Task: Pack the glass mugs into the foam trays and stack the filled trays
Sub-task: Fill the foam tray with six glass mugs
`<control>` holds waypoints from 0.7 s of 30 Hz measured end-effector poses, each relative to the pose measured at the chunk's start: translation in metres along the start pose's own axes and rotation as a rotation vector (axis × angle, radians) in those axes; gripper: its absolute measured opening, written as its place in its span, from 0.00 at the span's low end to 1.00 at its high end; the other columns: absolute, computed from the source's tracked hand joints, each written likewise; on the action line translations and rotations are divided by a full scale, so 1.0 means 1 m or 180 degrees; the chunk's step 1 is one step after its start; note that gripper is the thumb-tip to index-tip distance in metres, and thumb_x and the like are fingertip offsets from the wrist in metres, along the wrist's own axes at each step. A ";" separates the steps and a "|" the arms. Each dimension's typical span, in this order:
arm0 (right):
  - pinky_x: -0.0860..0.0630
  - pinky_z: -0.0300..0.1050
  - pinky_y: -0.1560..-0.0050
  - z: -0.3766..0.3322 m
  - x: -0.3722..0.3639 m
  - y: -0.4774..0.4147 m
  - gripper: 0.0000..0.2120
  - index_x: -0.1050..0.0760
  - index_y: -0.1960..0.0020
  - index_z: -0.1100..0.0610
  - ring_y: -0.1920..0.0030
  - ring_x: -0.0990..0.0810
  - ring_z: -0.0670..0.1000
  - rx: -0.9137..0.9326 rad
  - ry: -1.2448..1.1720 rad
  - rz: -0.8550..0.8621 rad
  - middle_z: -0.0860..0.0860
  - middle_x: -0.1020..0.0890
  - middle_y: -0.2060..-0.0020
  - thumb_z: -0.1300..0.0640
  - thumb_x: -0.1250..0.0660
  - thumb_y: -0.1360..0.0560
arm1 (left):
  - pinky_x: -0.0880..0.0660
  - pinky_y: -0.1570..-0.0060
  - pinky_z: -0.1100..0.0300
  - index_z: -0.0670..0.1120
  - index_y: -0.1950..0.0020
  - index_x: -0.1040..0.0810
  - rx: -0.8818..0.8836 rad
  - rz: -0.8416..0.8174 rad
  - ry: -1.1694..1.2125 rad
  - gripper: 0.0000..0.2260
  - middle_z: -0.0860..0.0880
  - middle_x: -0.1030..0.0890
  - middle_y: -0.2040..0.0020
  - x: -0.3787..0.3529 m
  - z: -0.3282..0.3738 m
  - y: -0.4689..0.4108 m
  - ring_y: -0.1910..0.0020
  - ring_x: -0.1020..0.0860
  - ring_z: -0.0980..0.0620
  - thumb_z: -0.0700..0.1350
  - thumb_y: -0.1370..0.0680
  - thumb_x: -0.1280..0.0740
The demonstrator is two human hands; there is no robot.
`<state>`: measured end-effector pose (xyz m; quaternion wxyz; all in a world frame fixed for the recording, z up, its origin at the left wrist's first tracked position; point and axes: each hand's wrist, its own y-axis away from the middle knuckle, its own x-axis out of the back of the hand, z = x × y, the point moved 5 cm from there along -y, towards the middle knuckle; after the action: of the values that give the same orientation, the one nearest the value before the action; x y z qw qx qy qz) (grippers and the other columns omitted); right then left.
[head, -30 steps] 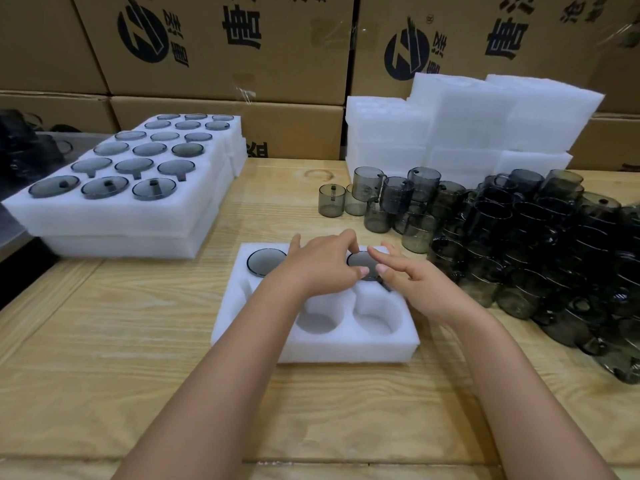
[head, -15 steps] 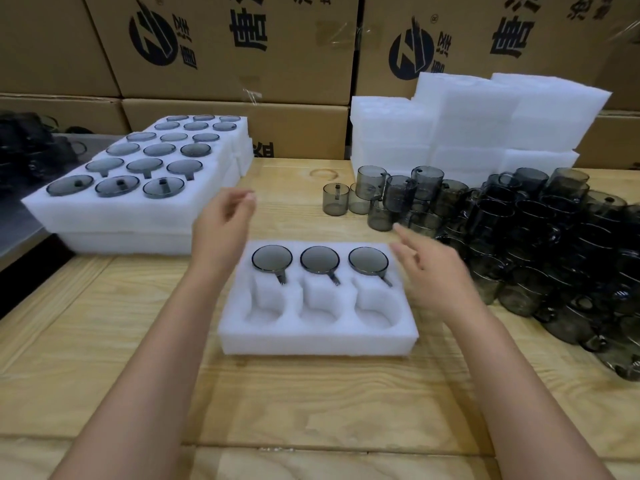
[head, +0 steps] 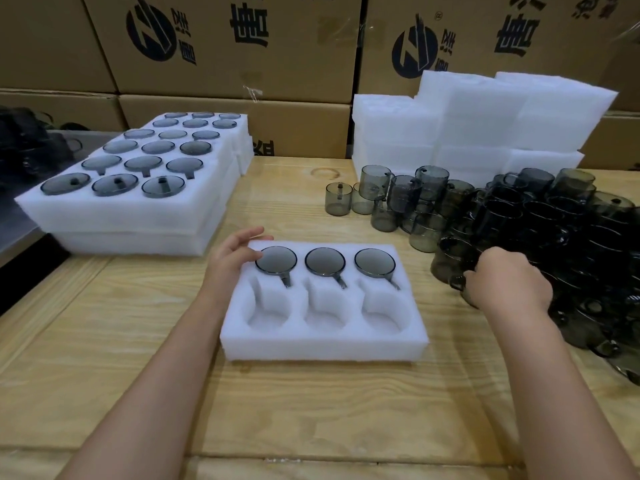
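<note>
Nearest, on the wooden table point(head: 138, 341): a foam tray point(head: 323, 344), three smoky glass mugs point(head: 325, 261) seated in its far row, near row of three pockets bare. Left hand point(head: 231, 258) resting loosely open against the tray's far-left corner, gripping nothing. Right hand point(head: 507, 278) curled onto a mug in the loose mug pile point(head: 540, 220) (grip hidden by the knuckles, cannot tell if closed). Farther left, filled trays point(head: 138, 202) stacked; behind, blank foam stack point(head: 485, 119), then cardboard boxes point(head: 225, 46).
</note>
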<state>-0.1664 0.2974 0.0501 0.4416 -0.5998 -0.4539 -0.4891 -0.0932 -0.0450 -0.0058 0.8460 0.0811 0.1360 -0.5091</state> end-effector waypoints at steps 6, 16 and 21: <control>0.28 0.48 0.56 -0.021 -0.001 0.012 0.11 0.21 0.50 0.56 0.50 0.27 0.58 0.0453 -0.0075 -0.0024 0.54 0.26 0.57 0.50 0.35 0.24 | 0.21 0.61 0.60 0.42 0.50 0.21 -0.0055 0.0068 0.0114 0.16 0.47 0.16 0.55 -0.003 -0.003 -0.005 0.59 0.18 0.49 0.26 0.28 0.41; 0.32 0.50 0.40 -0.036 -0.013 0.022 0.10 0.23 0.47 0.51 0.38 0.39 0.56 0.1515 0.0034 -0.0591 0.52 0.37 0.38 0.54 0.32 0.28 | 0.21 0.60 0.62 0.44 0.50 0.21 -0.0190 0.0035 -0.0054 0.16 0.50 0.16 0.57 -0.003 0.000 -0.006 0.59 0.18 0.53 0.26 0.27 0.39; 0.29 0.50 0.49 -0.032 -0.006 0.017 0.07 0.25 0.56 0.54 0.47 0.35 0.57 0.1207 -0.0415 -0.0331 0.52 0.24 0.54 0.52 0.31 0.30 | 0.24 0.52 0.64 0.46 0.51 0.22 -0.0356 0.0054 -0.0404 0.16 0.49 0.18 0.54 -0.004 0.005 -0.004 0.52 0.21 0.52 0.26 0.27 0.38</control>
<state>-0.1559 0.2624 0.0465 0.4905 -0.5121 -0.5957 -0.3772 -0.0973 -0.0451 0.0005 0.8604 0.0025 0.1097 -0.4976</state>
